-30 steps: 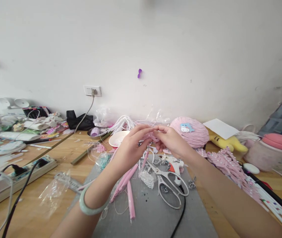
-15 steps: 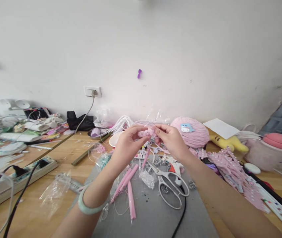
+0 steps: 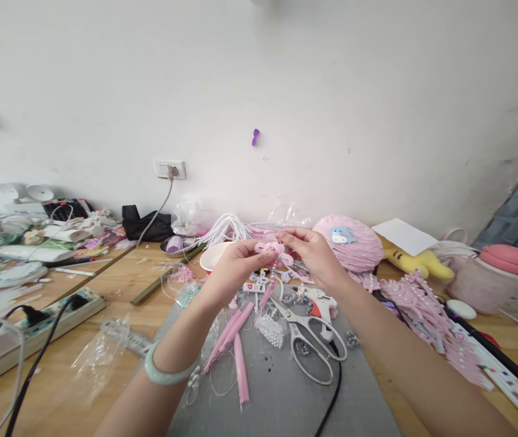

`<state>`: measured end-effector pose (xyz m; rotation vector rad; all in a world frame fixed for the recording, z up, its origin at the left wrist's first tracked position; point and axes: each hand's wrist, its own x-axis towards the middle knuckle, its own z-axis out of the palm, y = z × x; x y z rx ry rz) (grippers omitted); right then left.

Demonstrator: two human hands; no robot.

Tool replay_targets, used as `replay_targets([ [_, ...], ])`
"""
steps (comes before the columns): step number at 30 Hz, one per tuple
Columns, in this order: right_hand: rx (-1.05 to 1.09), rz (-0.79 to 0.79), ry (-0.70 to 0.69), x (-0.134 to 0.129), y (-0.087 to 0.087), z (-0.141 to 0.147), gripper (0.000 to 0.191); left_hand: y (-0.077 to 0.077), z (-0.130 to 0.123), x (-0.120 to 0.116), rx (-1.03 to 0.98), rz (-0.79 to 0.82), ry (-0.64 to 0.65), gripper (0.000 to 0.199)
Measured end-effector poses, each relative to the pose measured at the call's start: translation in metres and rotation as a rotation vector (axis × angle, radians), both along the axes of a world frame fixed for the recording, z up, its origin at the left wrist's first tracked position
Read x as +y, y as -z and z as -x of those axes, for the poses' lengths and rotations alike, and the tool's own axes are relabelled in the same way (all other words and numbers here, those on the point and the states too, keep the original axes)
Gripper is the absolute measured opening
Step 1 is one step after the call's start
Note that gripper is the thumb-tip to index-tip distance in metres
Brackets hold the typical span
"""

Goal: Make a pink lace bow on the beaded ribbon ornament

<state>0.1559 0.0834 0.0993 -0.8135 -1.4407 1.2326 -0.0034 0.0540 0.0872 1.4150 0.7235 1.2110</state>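
Both hands are raised over the far part of a grey mat, pinching a pink knotted cord piece [image 3: 269, 247] between them. My left hand [image 3: 239, 264] holds its left side between thumb and fingers. My right hand [image 3: 306, 252] is closed at its right side. A beaded strand with a pink tassel [image 3: 268, 291] hangs below the knot. Scissors with grey handles [image 3: 312, 340] lie open on the mat. Pink tassels [image 3: 239, 364] and a bag of white beads [image 3: 271, 328] rest nearby.
A pink yarn ball [image 3: 354, 249] and a yellow plush [image 3: 418, 261] sit at the back right. A white and orange glue gun [image 3: 321, 303] lies behind the scissors. A power strip [image 3: 53, 321] with black cables is at left. Grey mat [image 3: 277, 400] lies in front.
My left fingers have shifted slightly, and more of the pink knot shows between the hands. My right hand has moved slightly, its fingers still pinched at the knot's right side.
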Motion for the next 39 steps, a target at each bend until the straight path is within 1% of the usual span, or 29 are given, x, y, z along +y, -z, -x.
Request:
replay_targets([
  [4, 0.043, 0.048, -0.044, -0.004, 0.003, 0.002, 0.028, -0.001, -0.004, -0.002, -0.132, 0.073, 0.111, 0.011],
  [7, 0.067, 0.056, -0.069, -0.008, 0.004, 0.001, 0.030, -0.002, -0.008, -0.003, -0.175, 0.099, 0.133, 0.012],
  [9, 0.072, 0.035, -0.058, -0.009, 0.006, 0.000, 0.029, -0.001, -0.009, -0.002, -0.199, 0.109, 0.138, 0.013],
  [15, 0.041, -0.078, 0.071, -0.016, 0.014, 0.000, 0.017, 0.001, -0.011, -0.003, -0.265, 0.120, 0.129, 0.013],
  [19, 0.012, -0.145, 0.176, -0.025, 0.019, 0.002, 0.016, 0.001, -0.014, -0.006, -0.291, 0.142, 0.147, 0.014],
  [23, -0.051, -0.184, 0.220, -0.029, 0.025, -0.002, 0.019, 0.002, -0.017, -0.007, -0.326, 0.168, 0.115, 0.012],
  [29, -0.186, -0.232, 0.226, -0.030, 0.034, -0.006, 0.024, 0.007, -0.023, -0.005, -0.364, 0.159, 0.003, 0.014],
  [34, -0.300, -0.314, 0.237, -0.032, 0.035, -0.004, 0.018, 0.009, -0.032, -0.009, -0.392, 0.147, -0.032, 0.017],
  [39, -0.377, -0.313, 0.199, -0.035, 0.035, -0.009, 0.015, 0.010, -0.037, -0.010, -0.424, 0.141, -0.043, 0.018],
])
